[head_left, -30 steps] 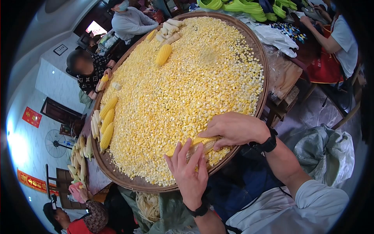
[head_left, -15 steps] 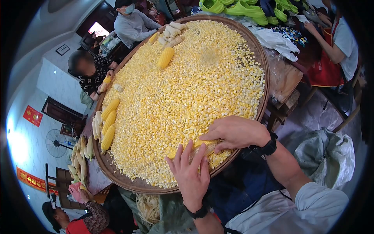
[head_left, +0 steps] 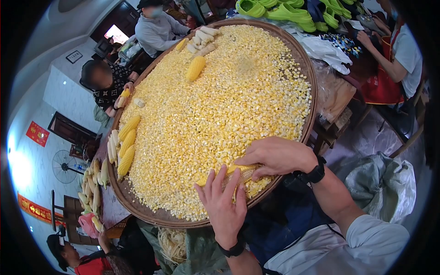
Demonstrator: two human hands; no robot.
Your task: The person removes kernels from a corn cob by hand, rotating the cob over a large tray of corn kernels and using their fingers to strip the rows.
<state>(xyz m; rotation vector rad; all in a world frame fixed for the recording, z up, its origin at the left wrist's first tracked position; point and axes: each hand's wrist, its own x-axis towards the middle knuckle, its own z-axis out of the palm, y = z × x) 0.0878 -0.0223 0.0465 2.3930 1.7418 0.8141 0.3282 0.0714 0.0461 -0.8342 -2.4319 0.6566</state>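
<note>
A partly stripped corn cob (head_left: 245, 175) lies under both my hands at the near edge of a big round tray (head_left: 158, 220). My left hand (head_left: 223, 197) curls its fingers over the cob's left end. At the other end, the thumb and fingers of my right hand (head_left: 275, 158) grip it. Loose yellow corn kernels (head_left: 201, 123) cover most of the tray around my hands. Whole yellow ears (head_left: 126, 144) lie at the tray's left side, and one more ear (head_left: 195, 68) rests farther back. Bare cobs (head_left: 201, 37) are heaped near the far rim.
Other people sit around the tray; one at the left holds an ear (head_left: 124, 93). Unhusked ears (head_left: 91, 185) are piled on a table at left. Green clogs (head_left: 293, 13) and a white plastic bag (head_left: 325, 51) lie beyond the tray. A woven sack (head_left: 382, 183) stands at right.
My hands and the cob stay almost in place. At lower left, a person's arm and the pink cloth have shifted slightly. The person at left has moved a little.
</note>
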